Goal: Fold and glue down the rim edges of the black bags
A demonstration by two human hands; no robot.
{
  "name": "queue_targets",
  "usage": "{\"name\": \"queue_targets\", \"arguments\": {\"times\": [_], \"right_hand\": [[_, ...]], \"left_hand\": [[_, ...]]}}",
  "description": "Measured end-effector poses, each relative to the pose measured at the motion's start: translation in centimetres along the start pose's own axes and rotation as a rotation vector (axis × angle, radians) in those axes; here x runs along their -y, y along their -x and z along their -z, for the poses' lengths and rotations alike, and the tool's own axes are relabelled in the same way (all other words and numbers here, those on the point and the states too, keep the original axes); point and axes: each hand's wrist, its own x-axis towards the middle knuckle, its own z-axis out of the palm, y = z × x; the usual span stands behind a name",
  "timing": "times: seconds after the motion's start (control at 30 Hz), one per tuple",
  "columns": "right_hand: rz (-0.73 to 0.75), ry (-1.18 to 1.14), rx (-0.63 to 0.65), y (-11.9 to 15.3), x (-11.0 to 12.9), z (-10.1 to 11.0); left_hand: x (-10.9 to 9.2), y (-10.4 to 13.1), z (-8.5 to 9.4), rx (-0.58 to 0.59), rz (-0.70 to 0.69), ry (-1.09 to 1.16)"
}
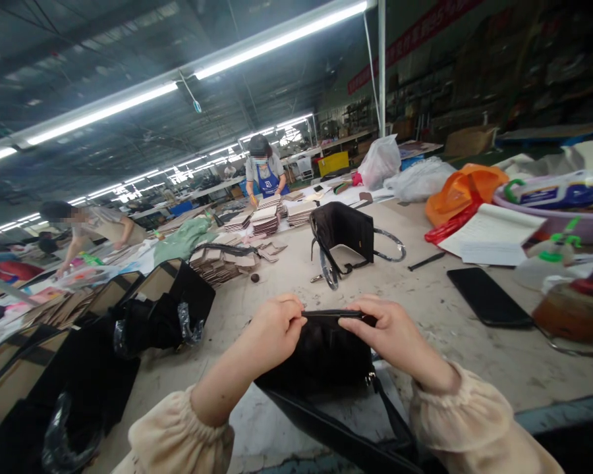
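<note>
A black bag (321, 359) lies in front of me near the table's front edge, its long strap trailing toward me. My left hand (277, 329) pinches the left end of the bag's top edge, fingers curled. At the right end of the same edge, my right hand (388, 329) grips between thumb and fingers. The edge is stretched level between both hands. Beyond them stands another black bag (343, 234), open, with plastic-wrapped handles. A small metal piece (316, 279) rests beside it.
More black bags (163, 309) and stacked brown pieces (222, 263) are at left. On the right are a black phone (489, 297), a bottle with red-brown contents (573, 306), papers (489, 234) and a purple basin (507, 197). Two people work across the table.
</note>
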Motion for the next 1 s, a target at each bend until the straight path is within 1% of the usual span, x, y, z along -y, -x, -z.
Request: {"name": "queue_targets", "arguments": {"times": [0.2, 0.37, 0.53, 0.7, 0.87, 1.0], "right_hand": [[0.086, -0.026, 0.029, -0.4, 0.2, -0.2], [0.056, -0.009, 0.017, -0.6, 0.2, -0.7], [0.084, -0.015, 0.054, -0.3, 0.1, -0.7], [0.103, 0.033, -0.005, -0.4, 0.0, -0.8], [0.122, 0.092, -0.048, -0.5, 0.0, -1.2], [0.146, 0.129, -0.049, -0.6, 0.2, -1.2]], "left_hand": [[0.0, 0.2, -0.1, 0.001, 0.015, 0.022], [-0.1, 0.2, -0.1, 0.007, 0.014, 0.029], [-0.1, 0.3, 0.0, -0.005, -0.022, 0.053], [0.1, 0.5, 0.0, -0.013, -0.050, 0.066], [0.3, 0.5, -0.1, -0.003, -0.042, 0.040], [0.2, 0.3, -0.2, -0.004, -0.039, 0.033]]}}
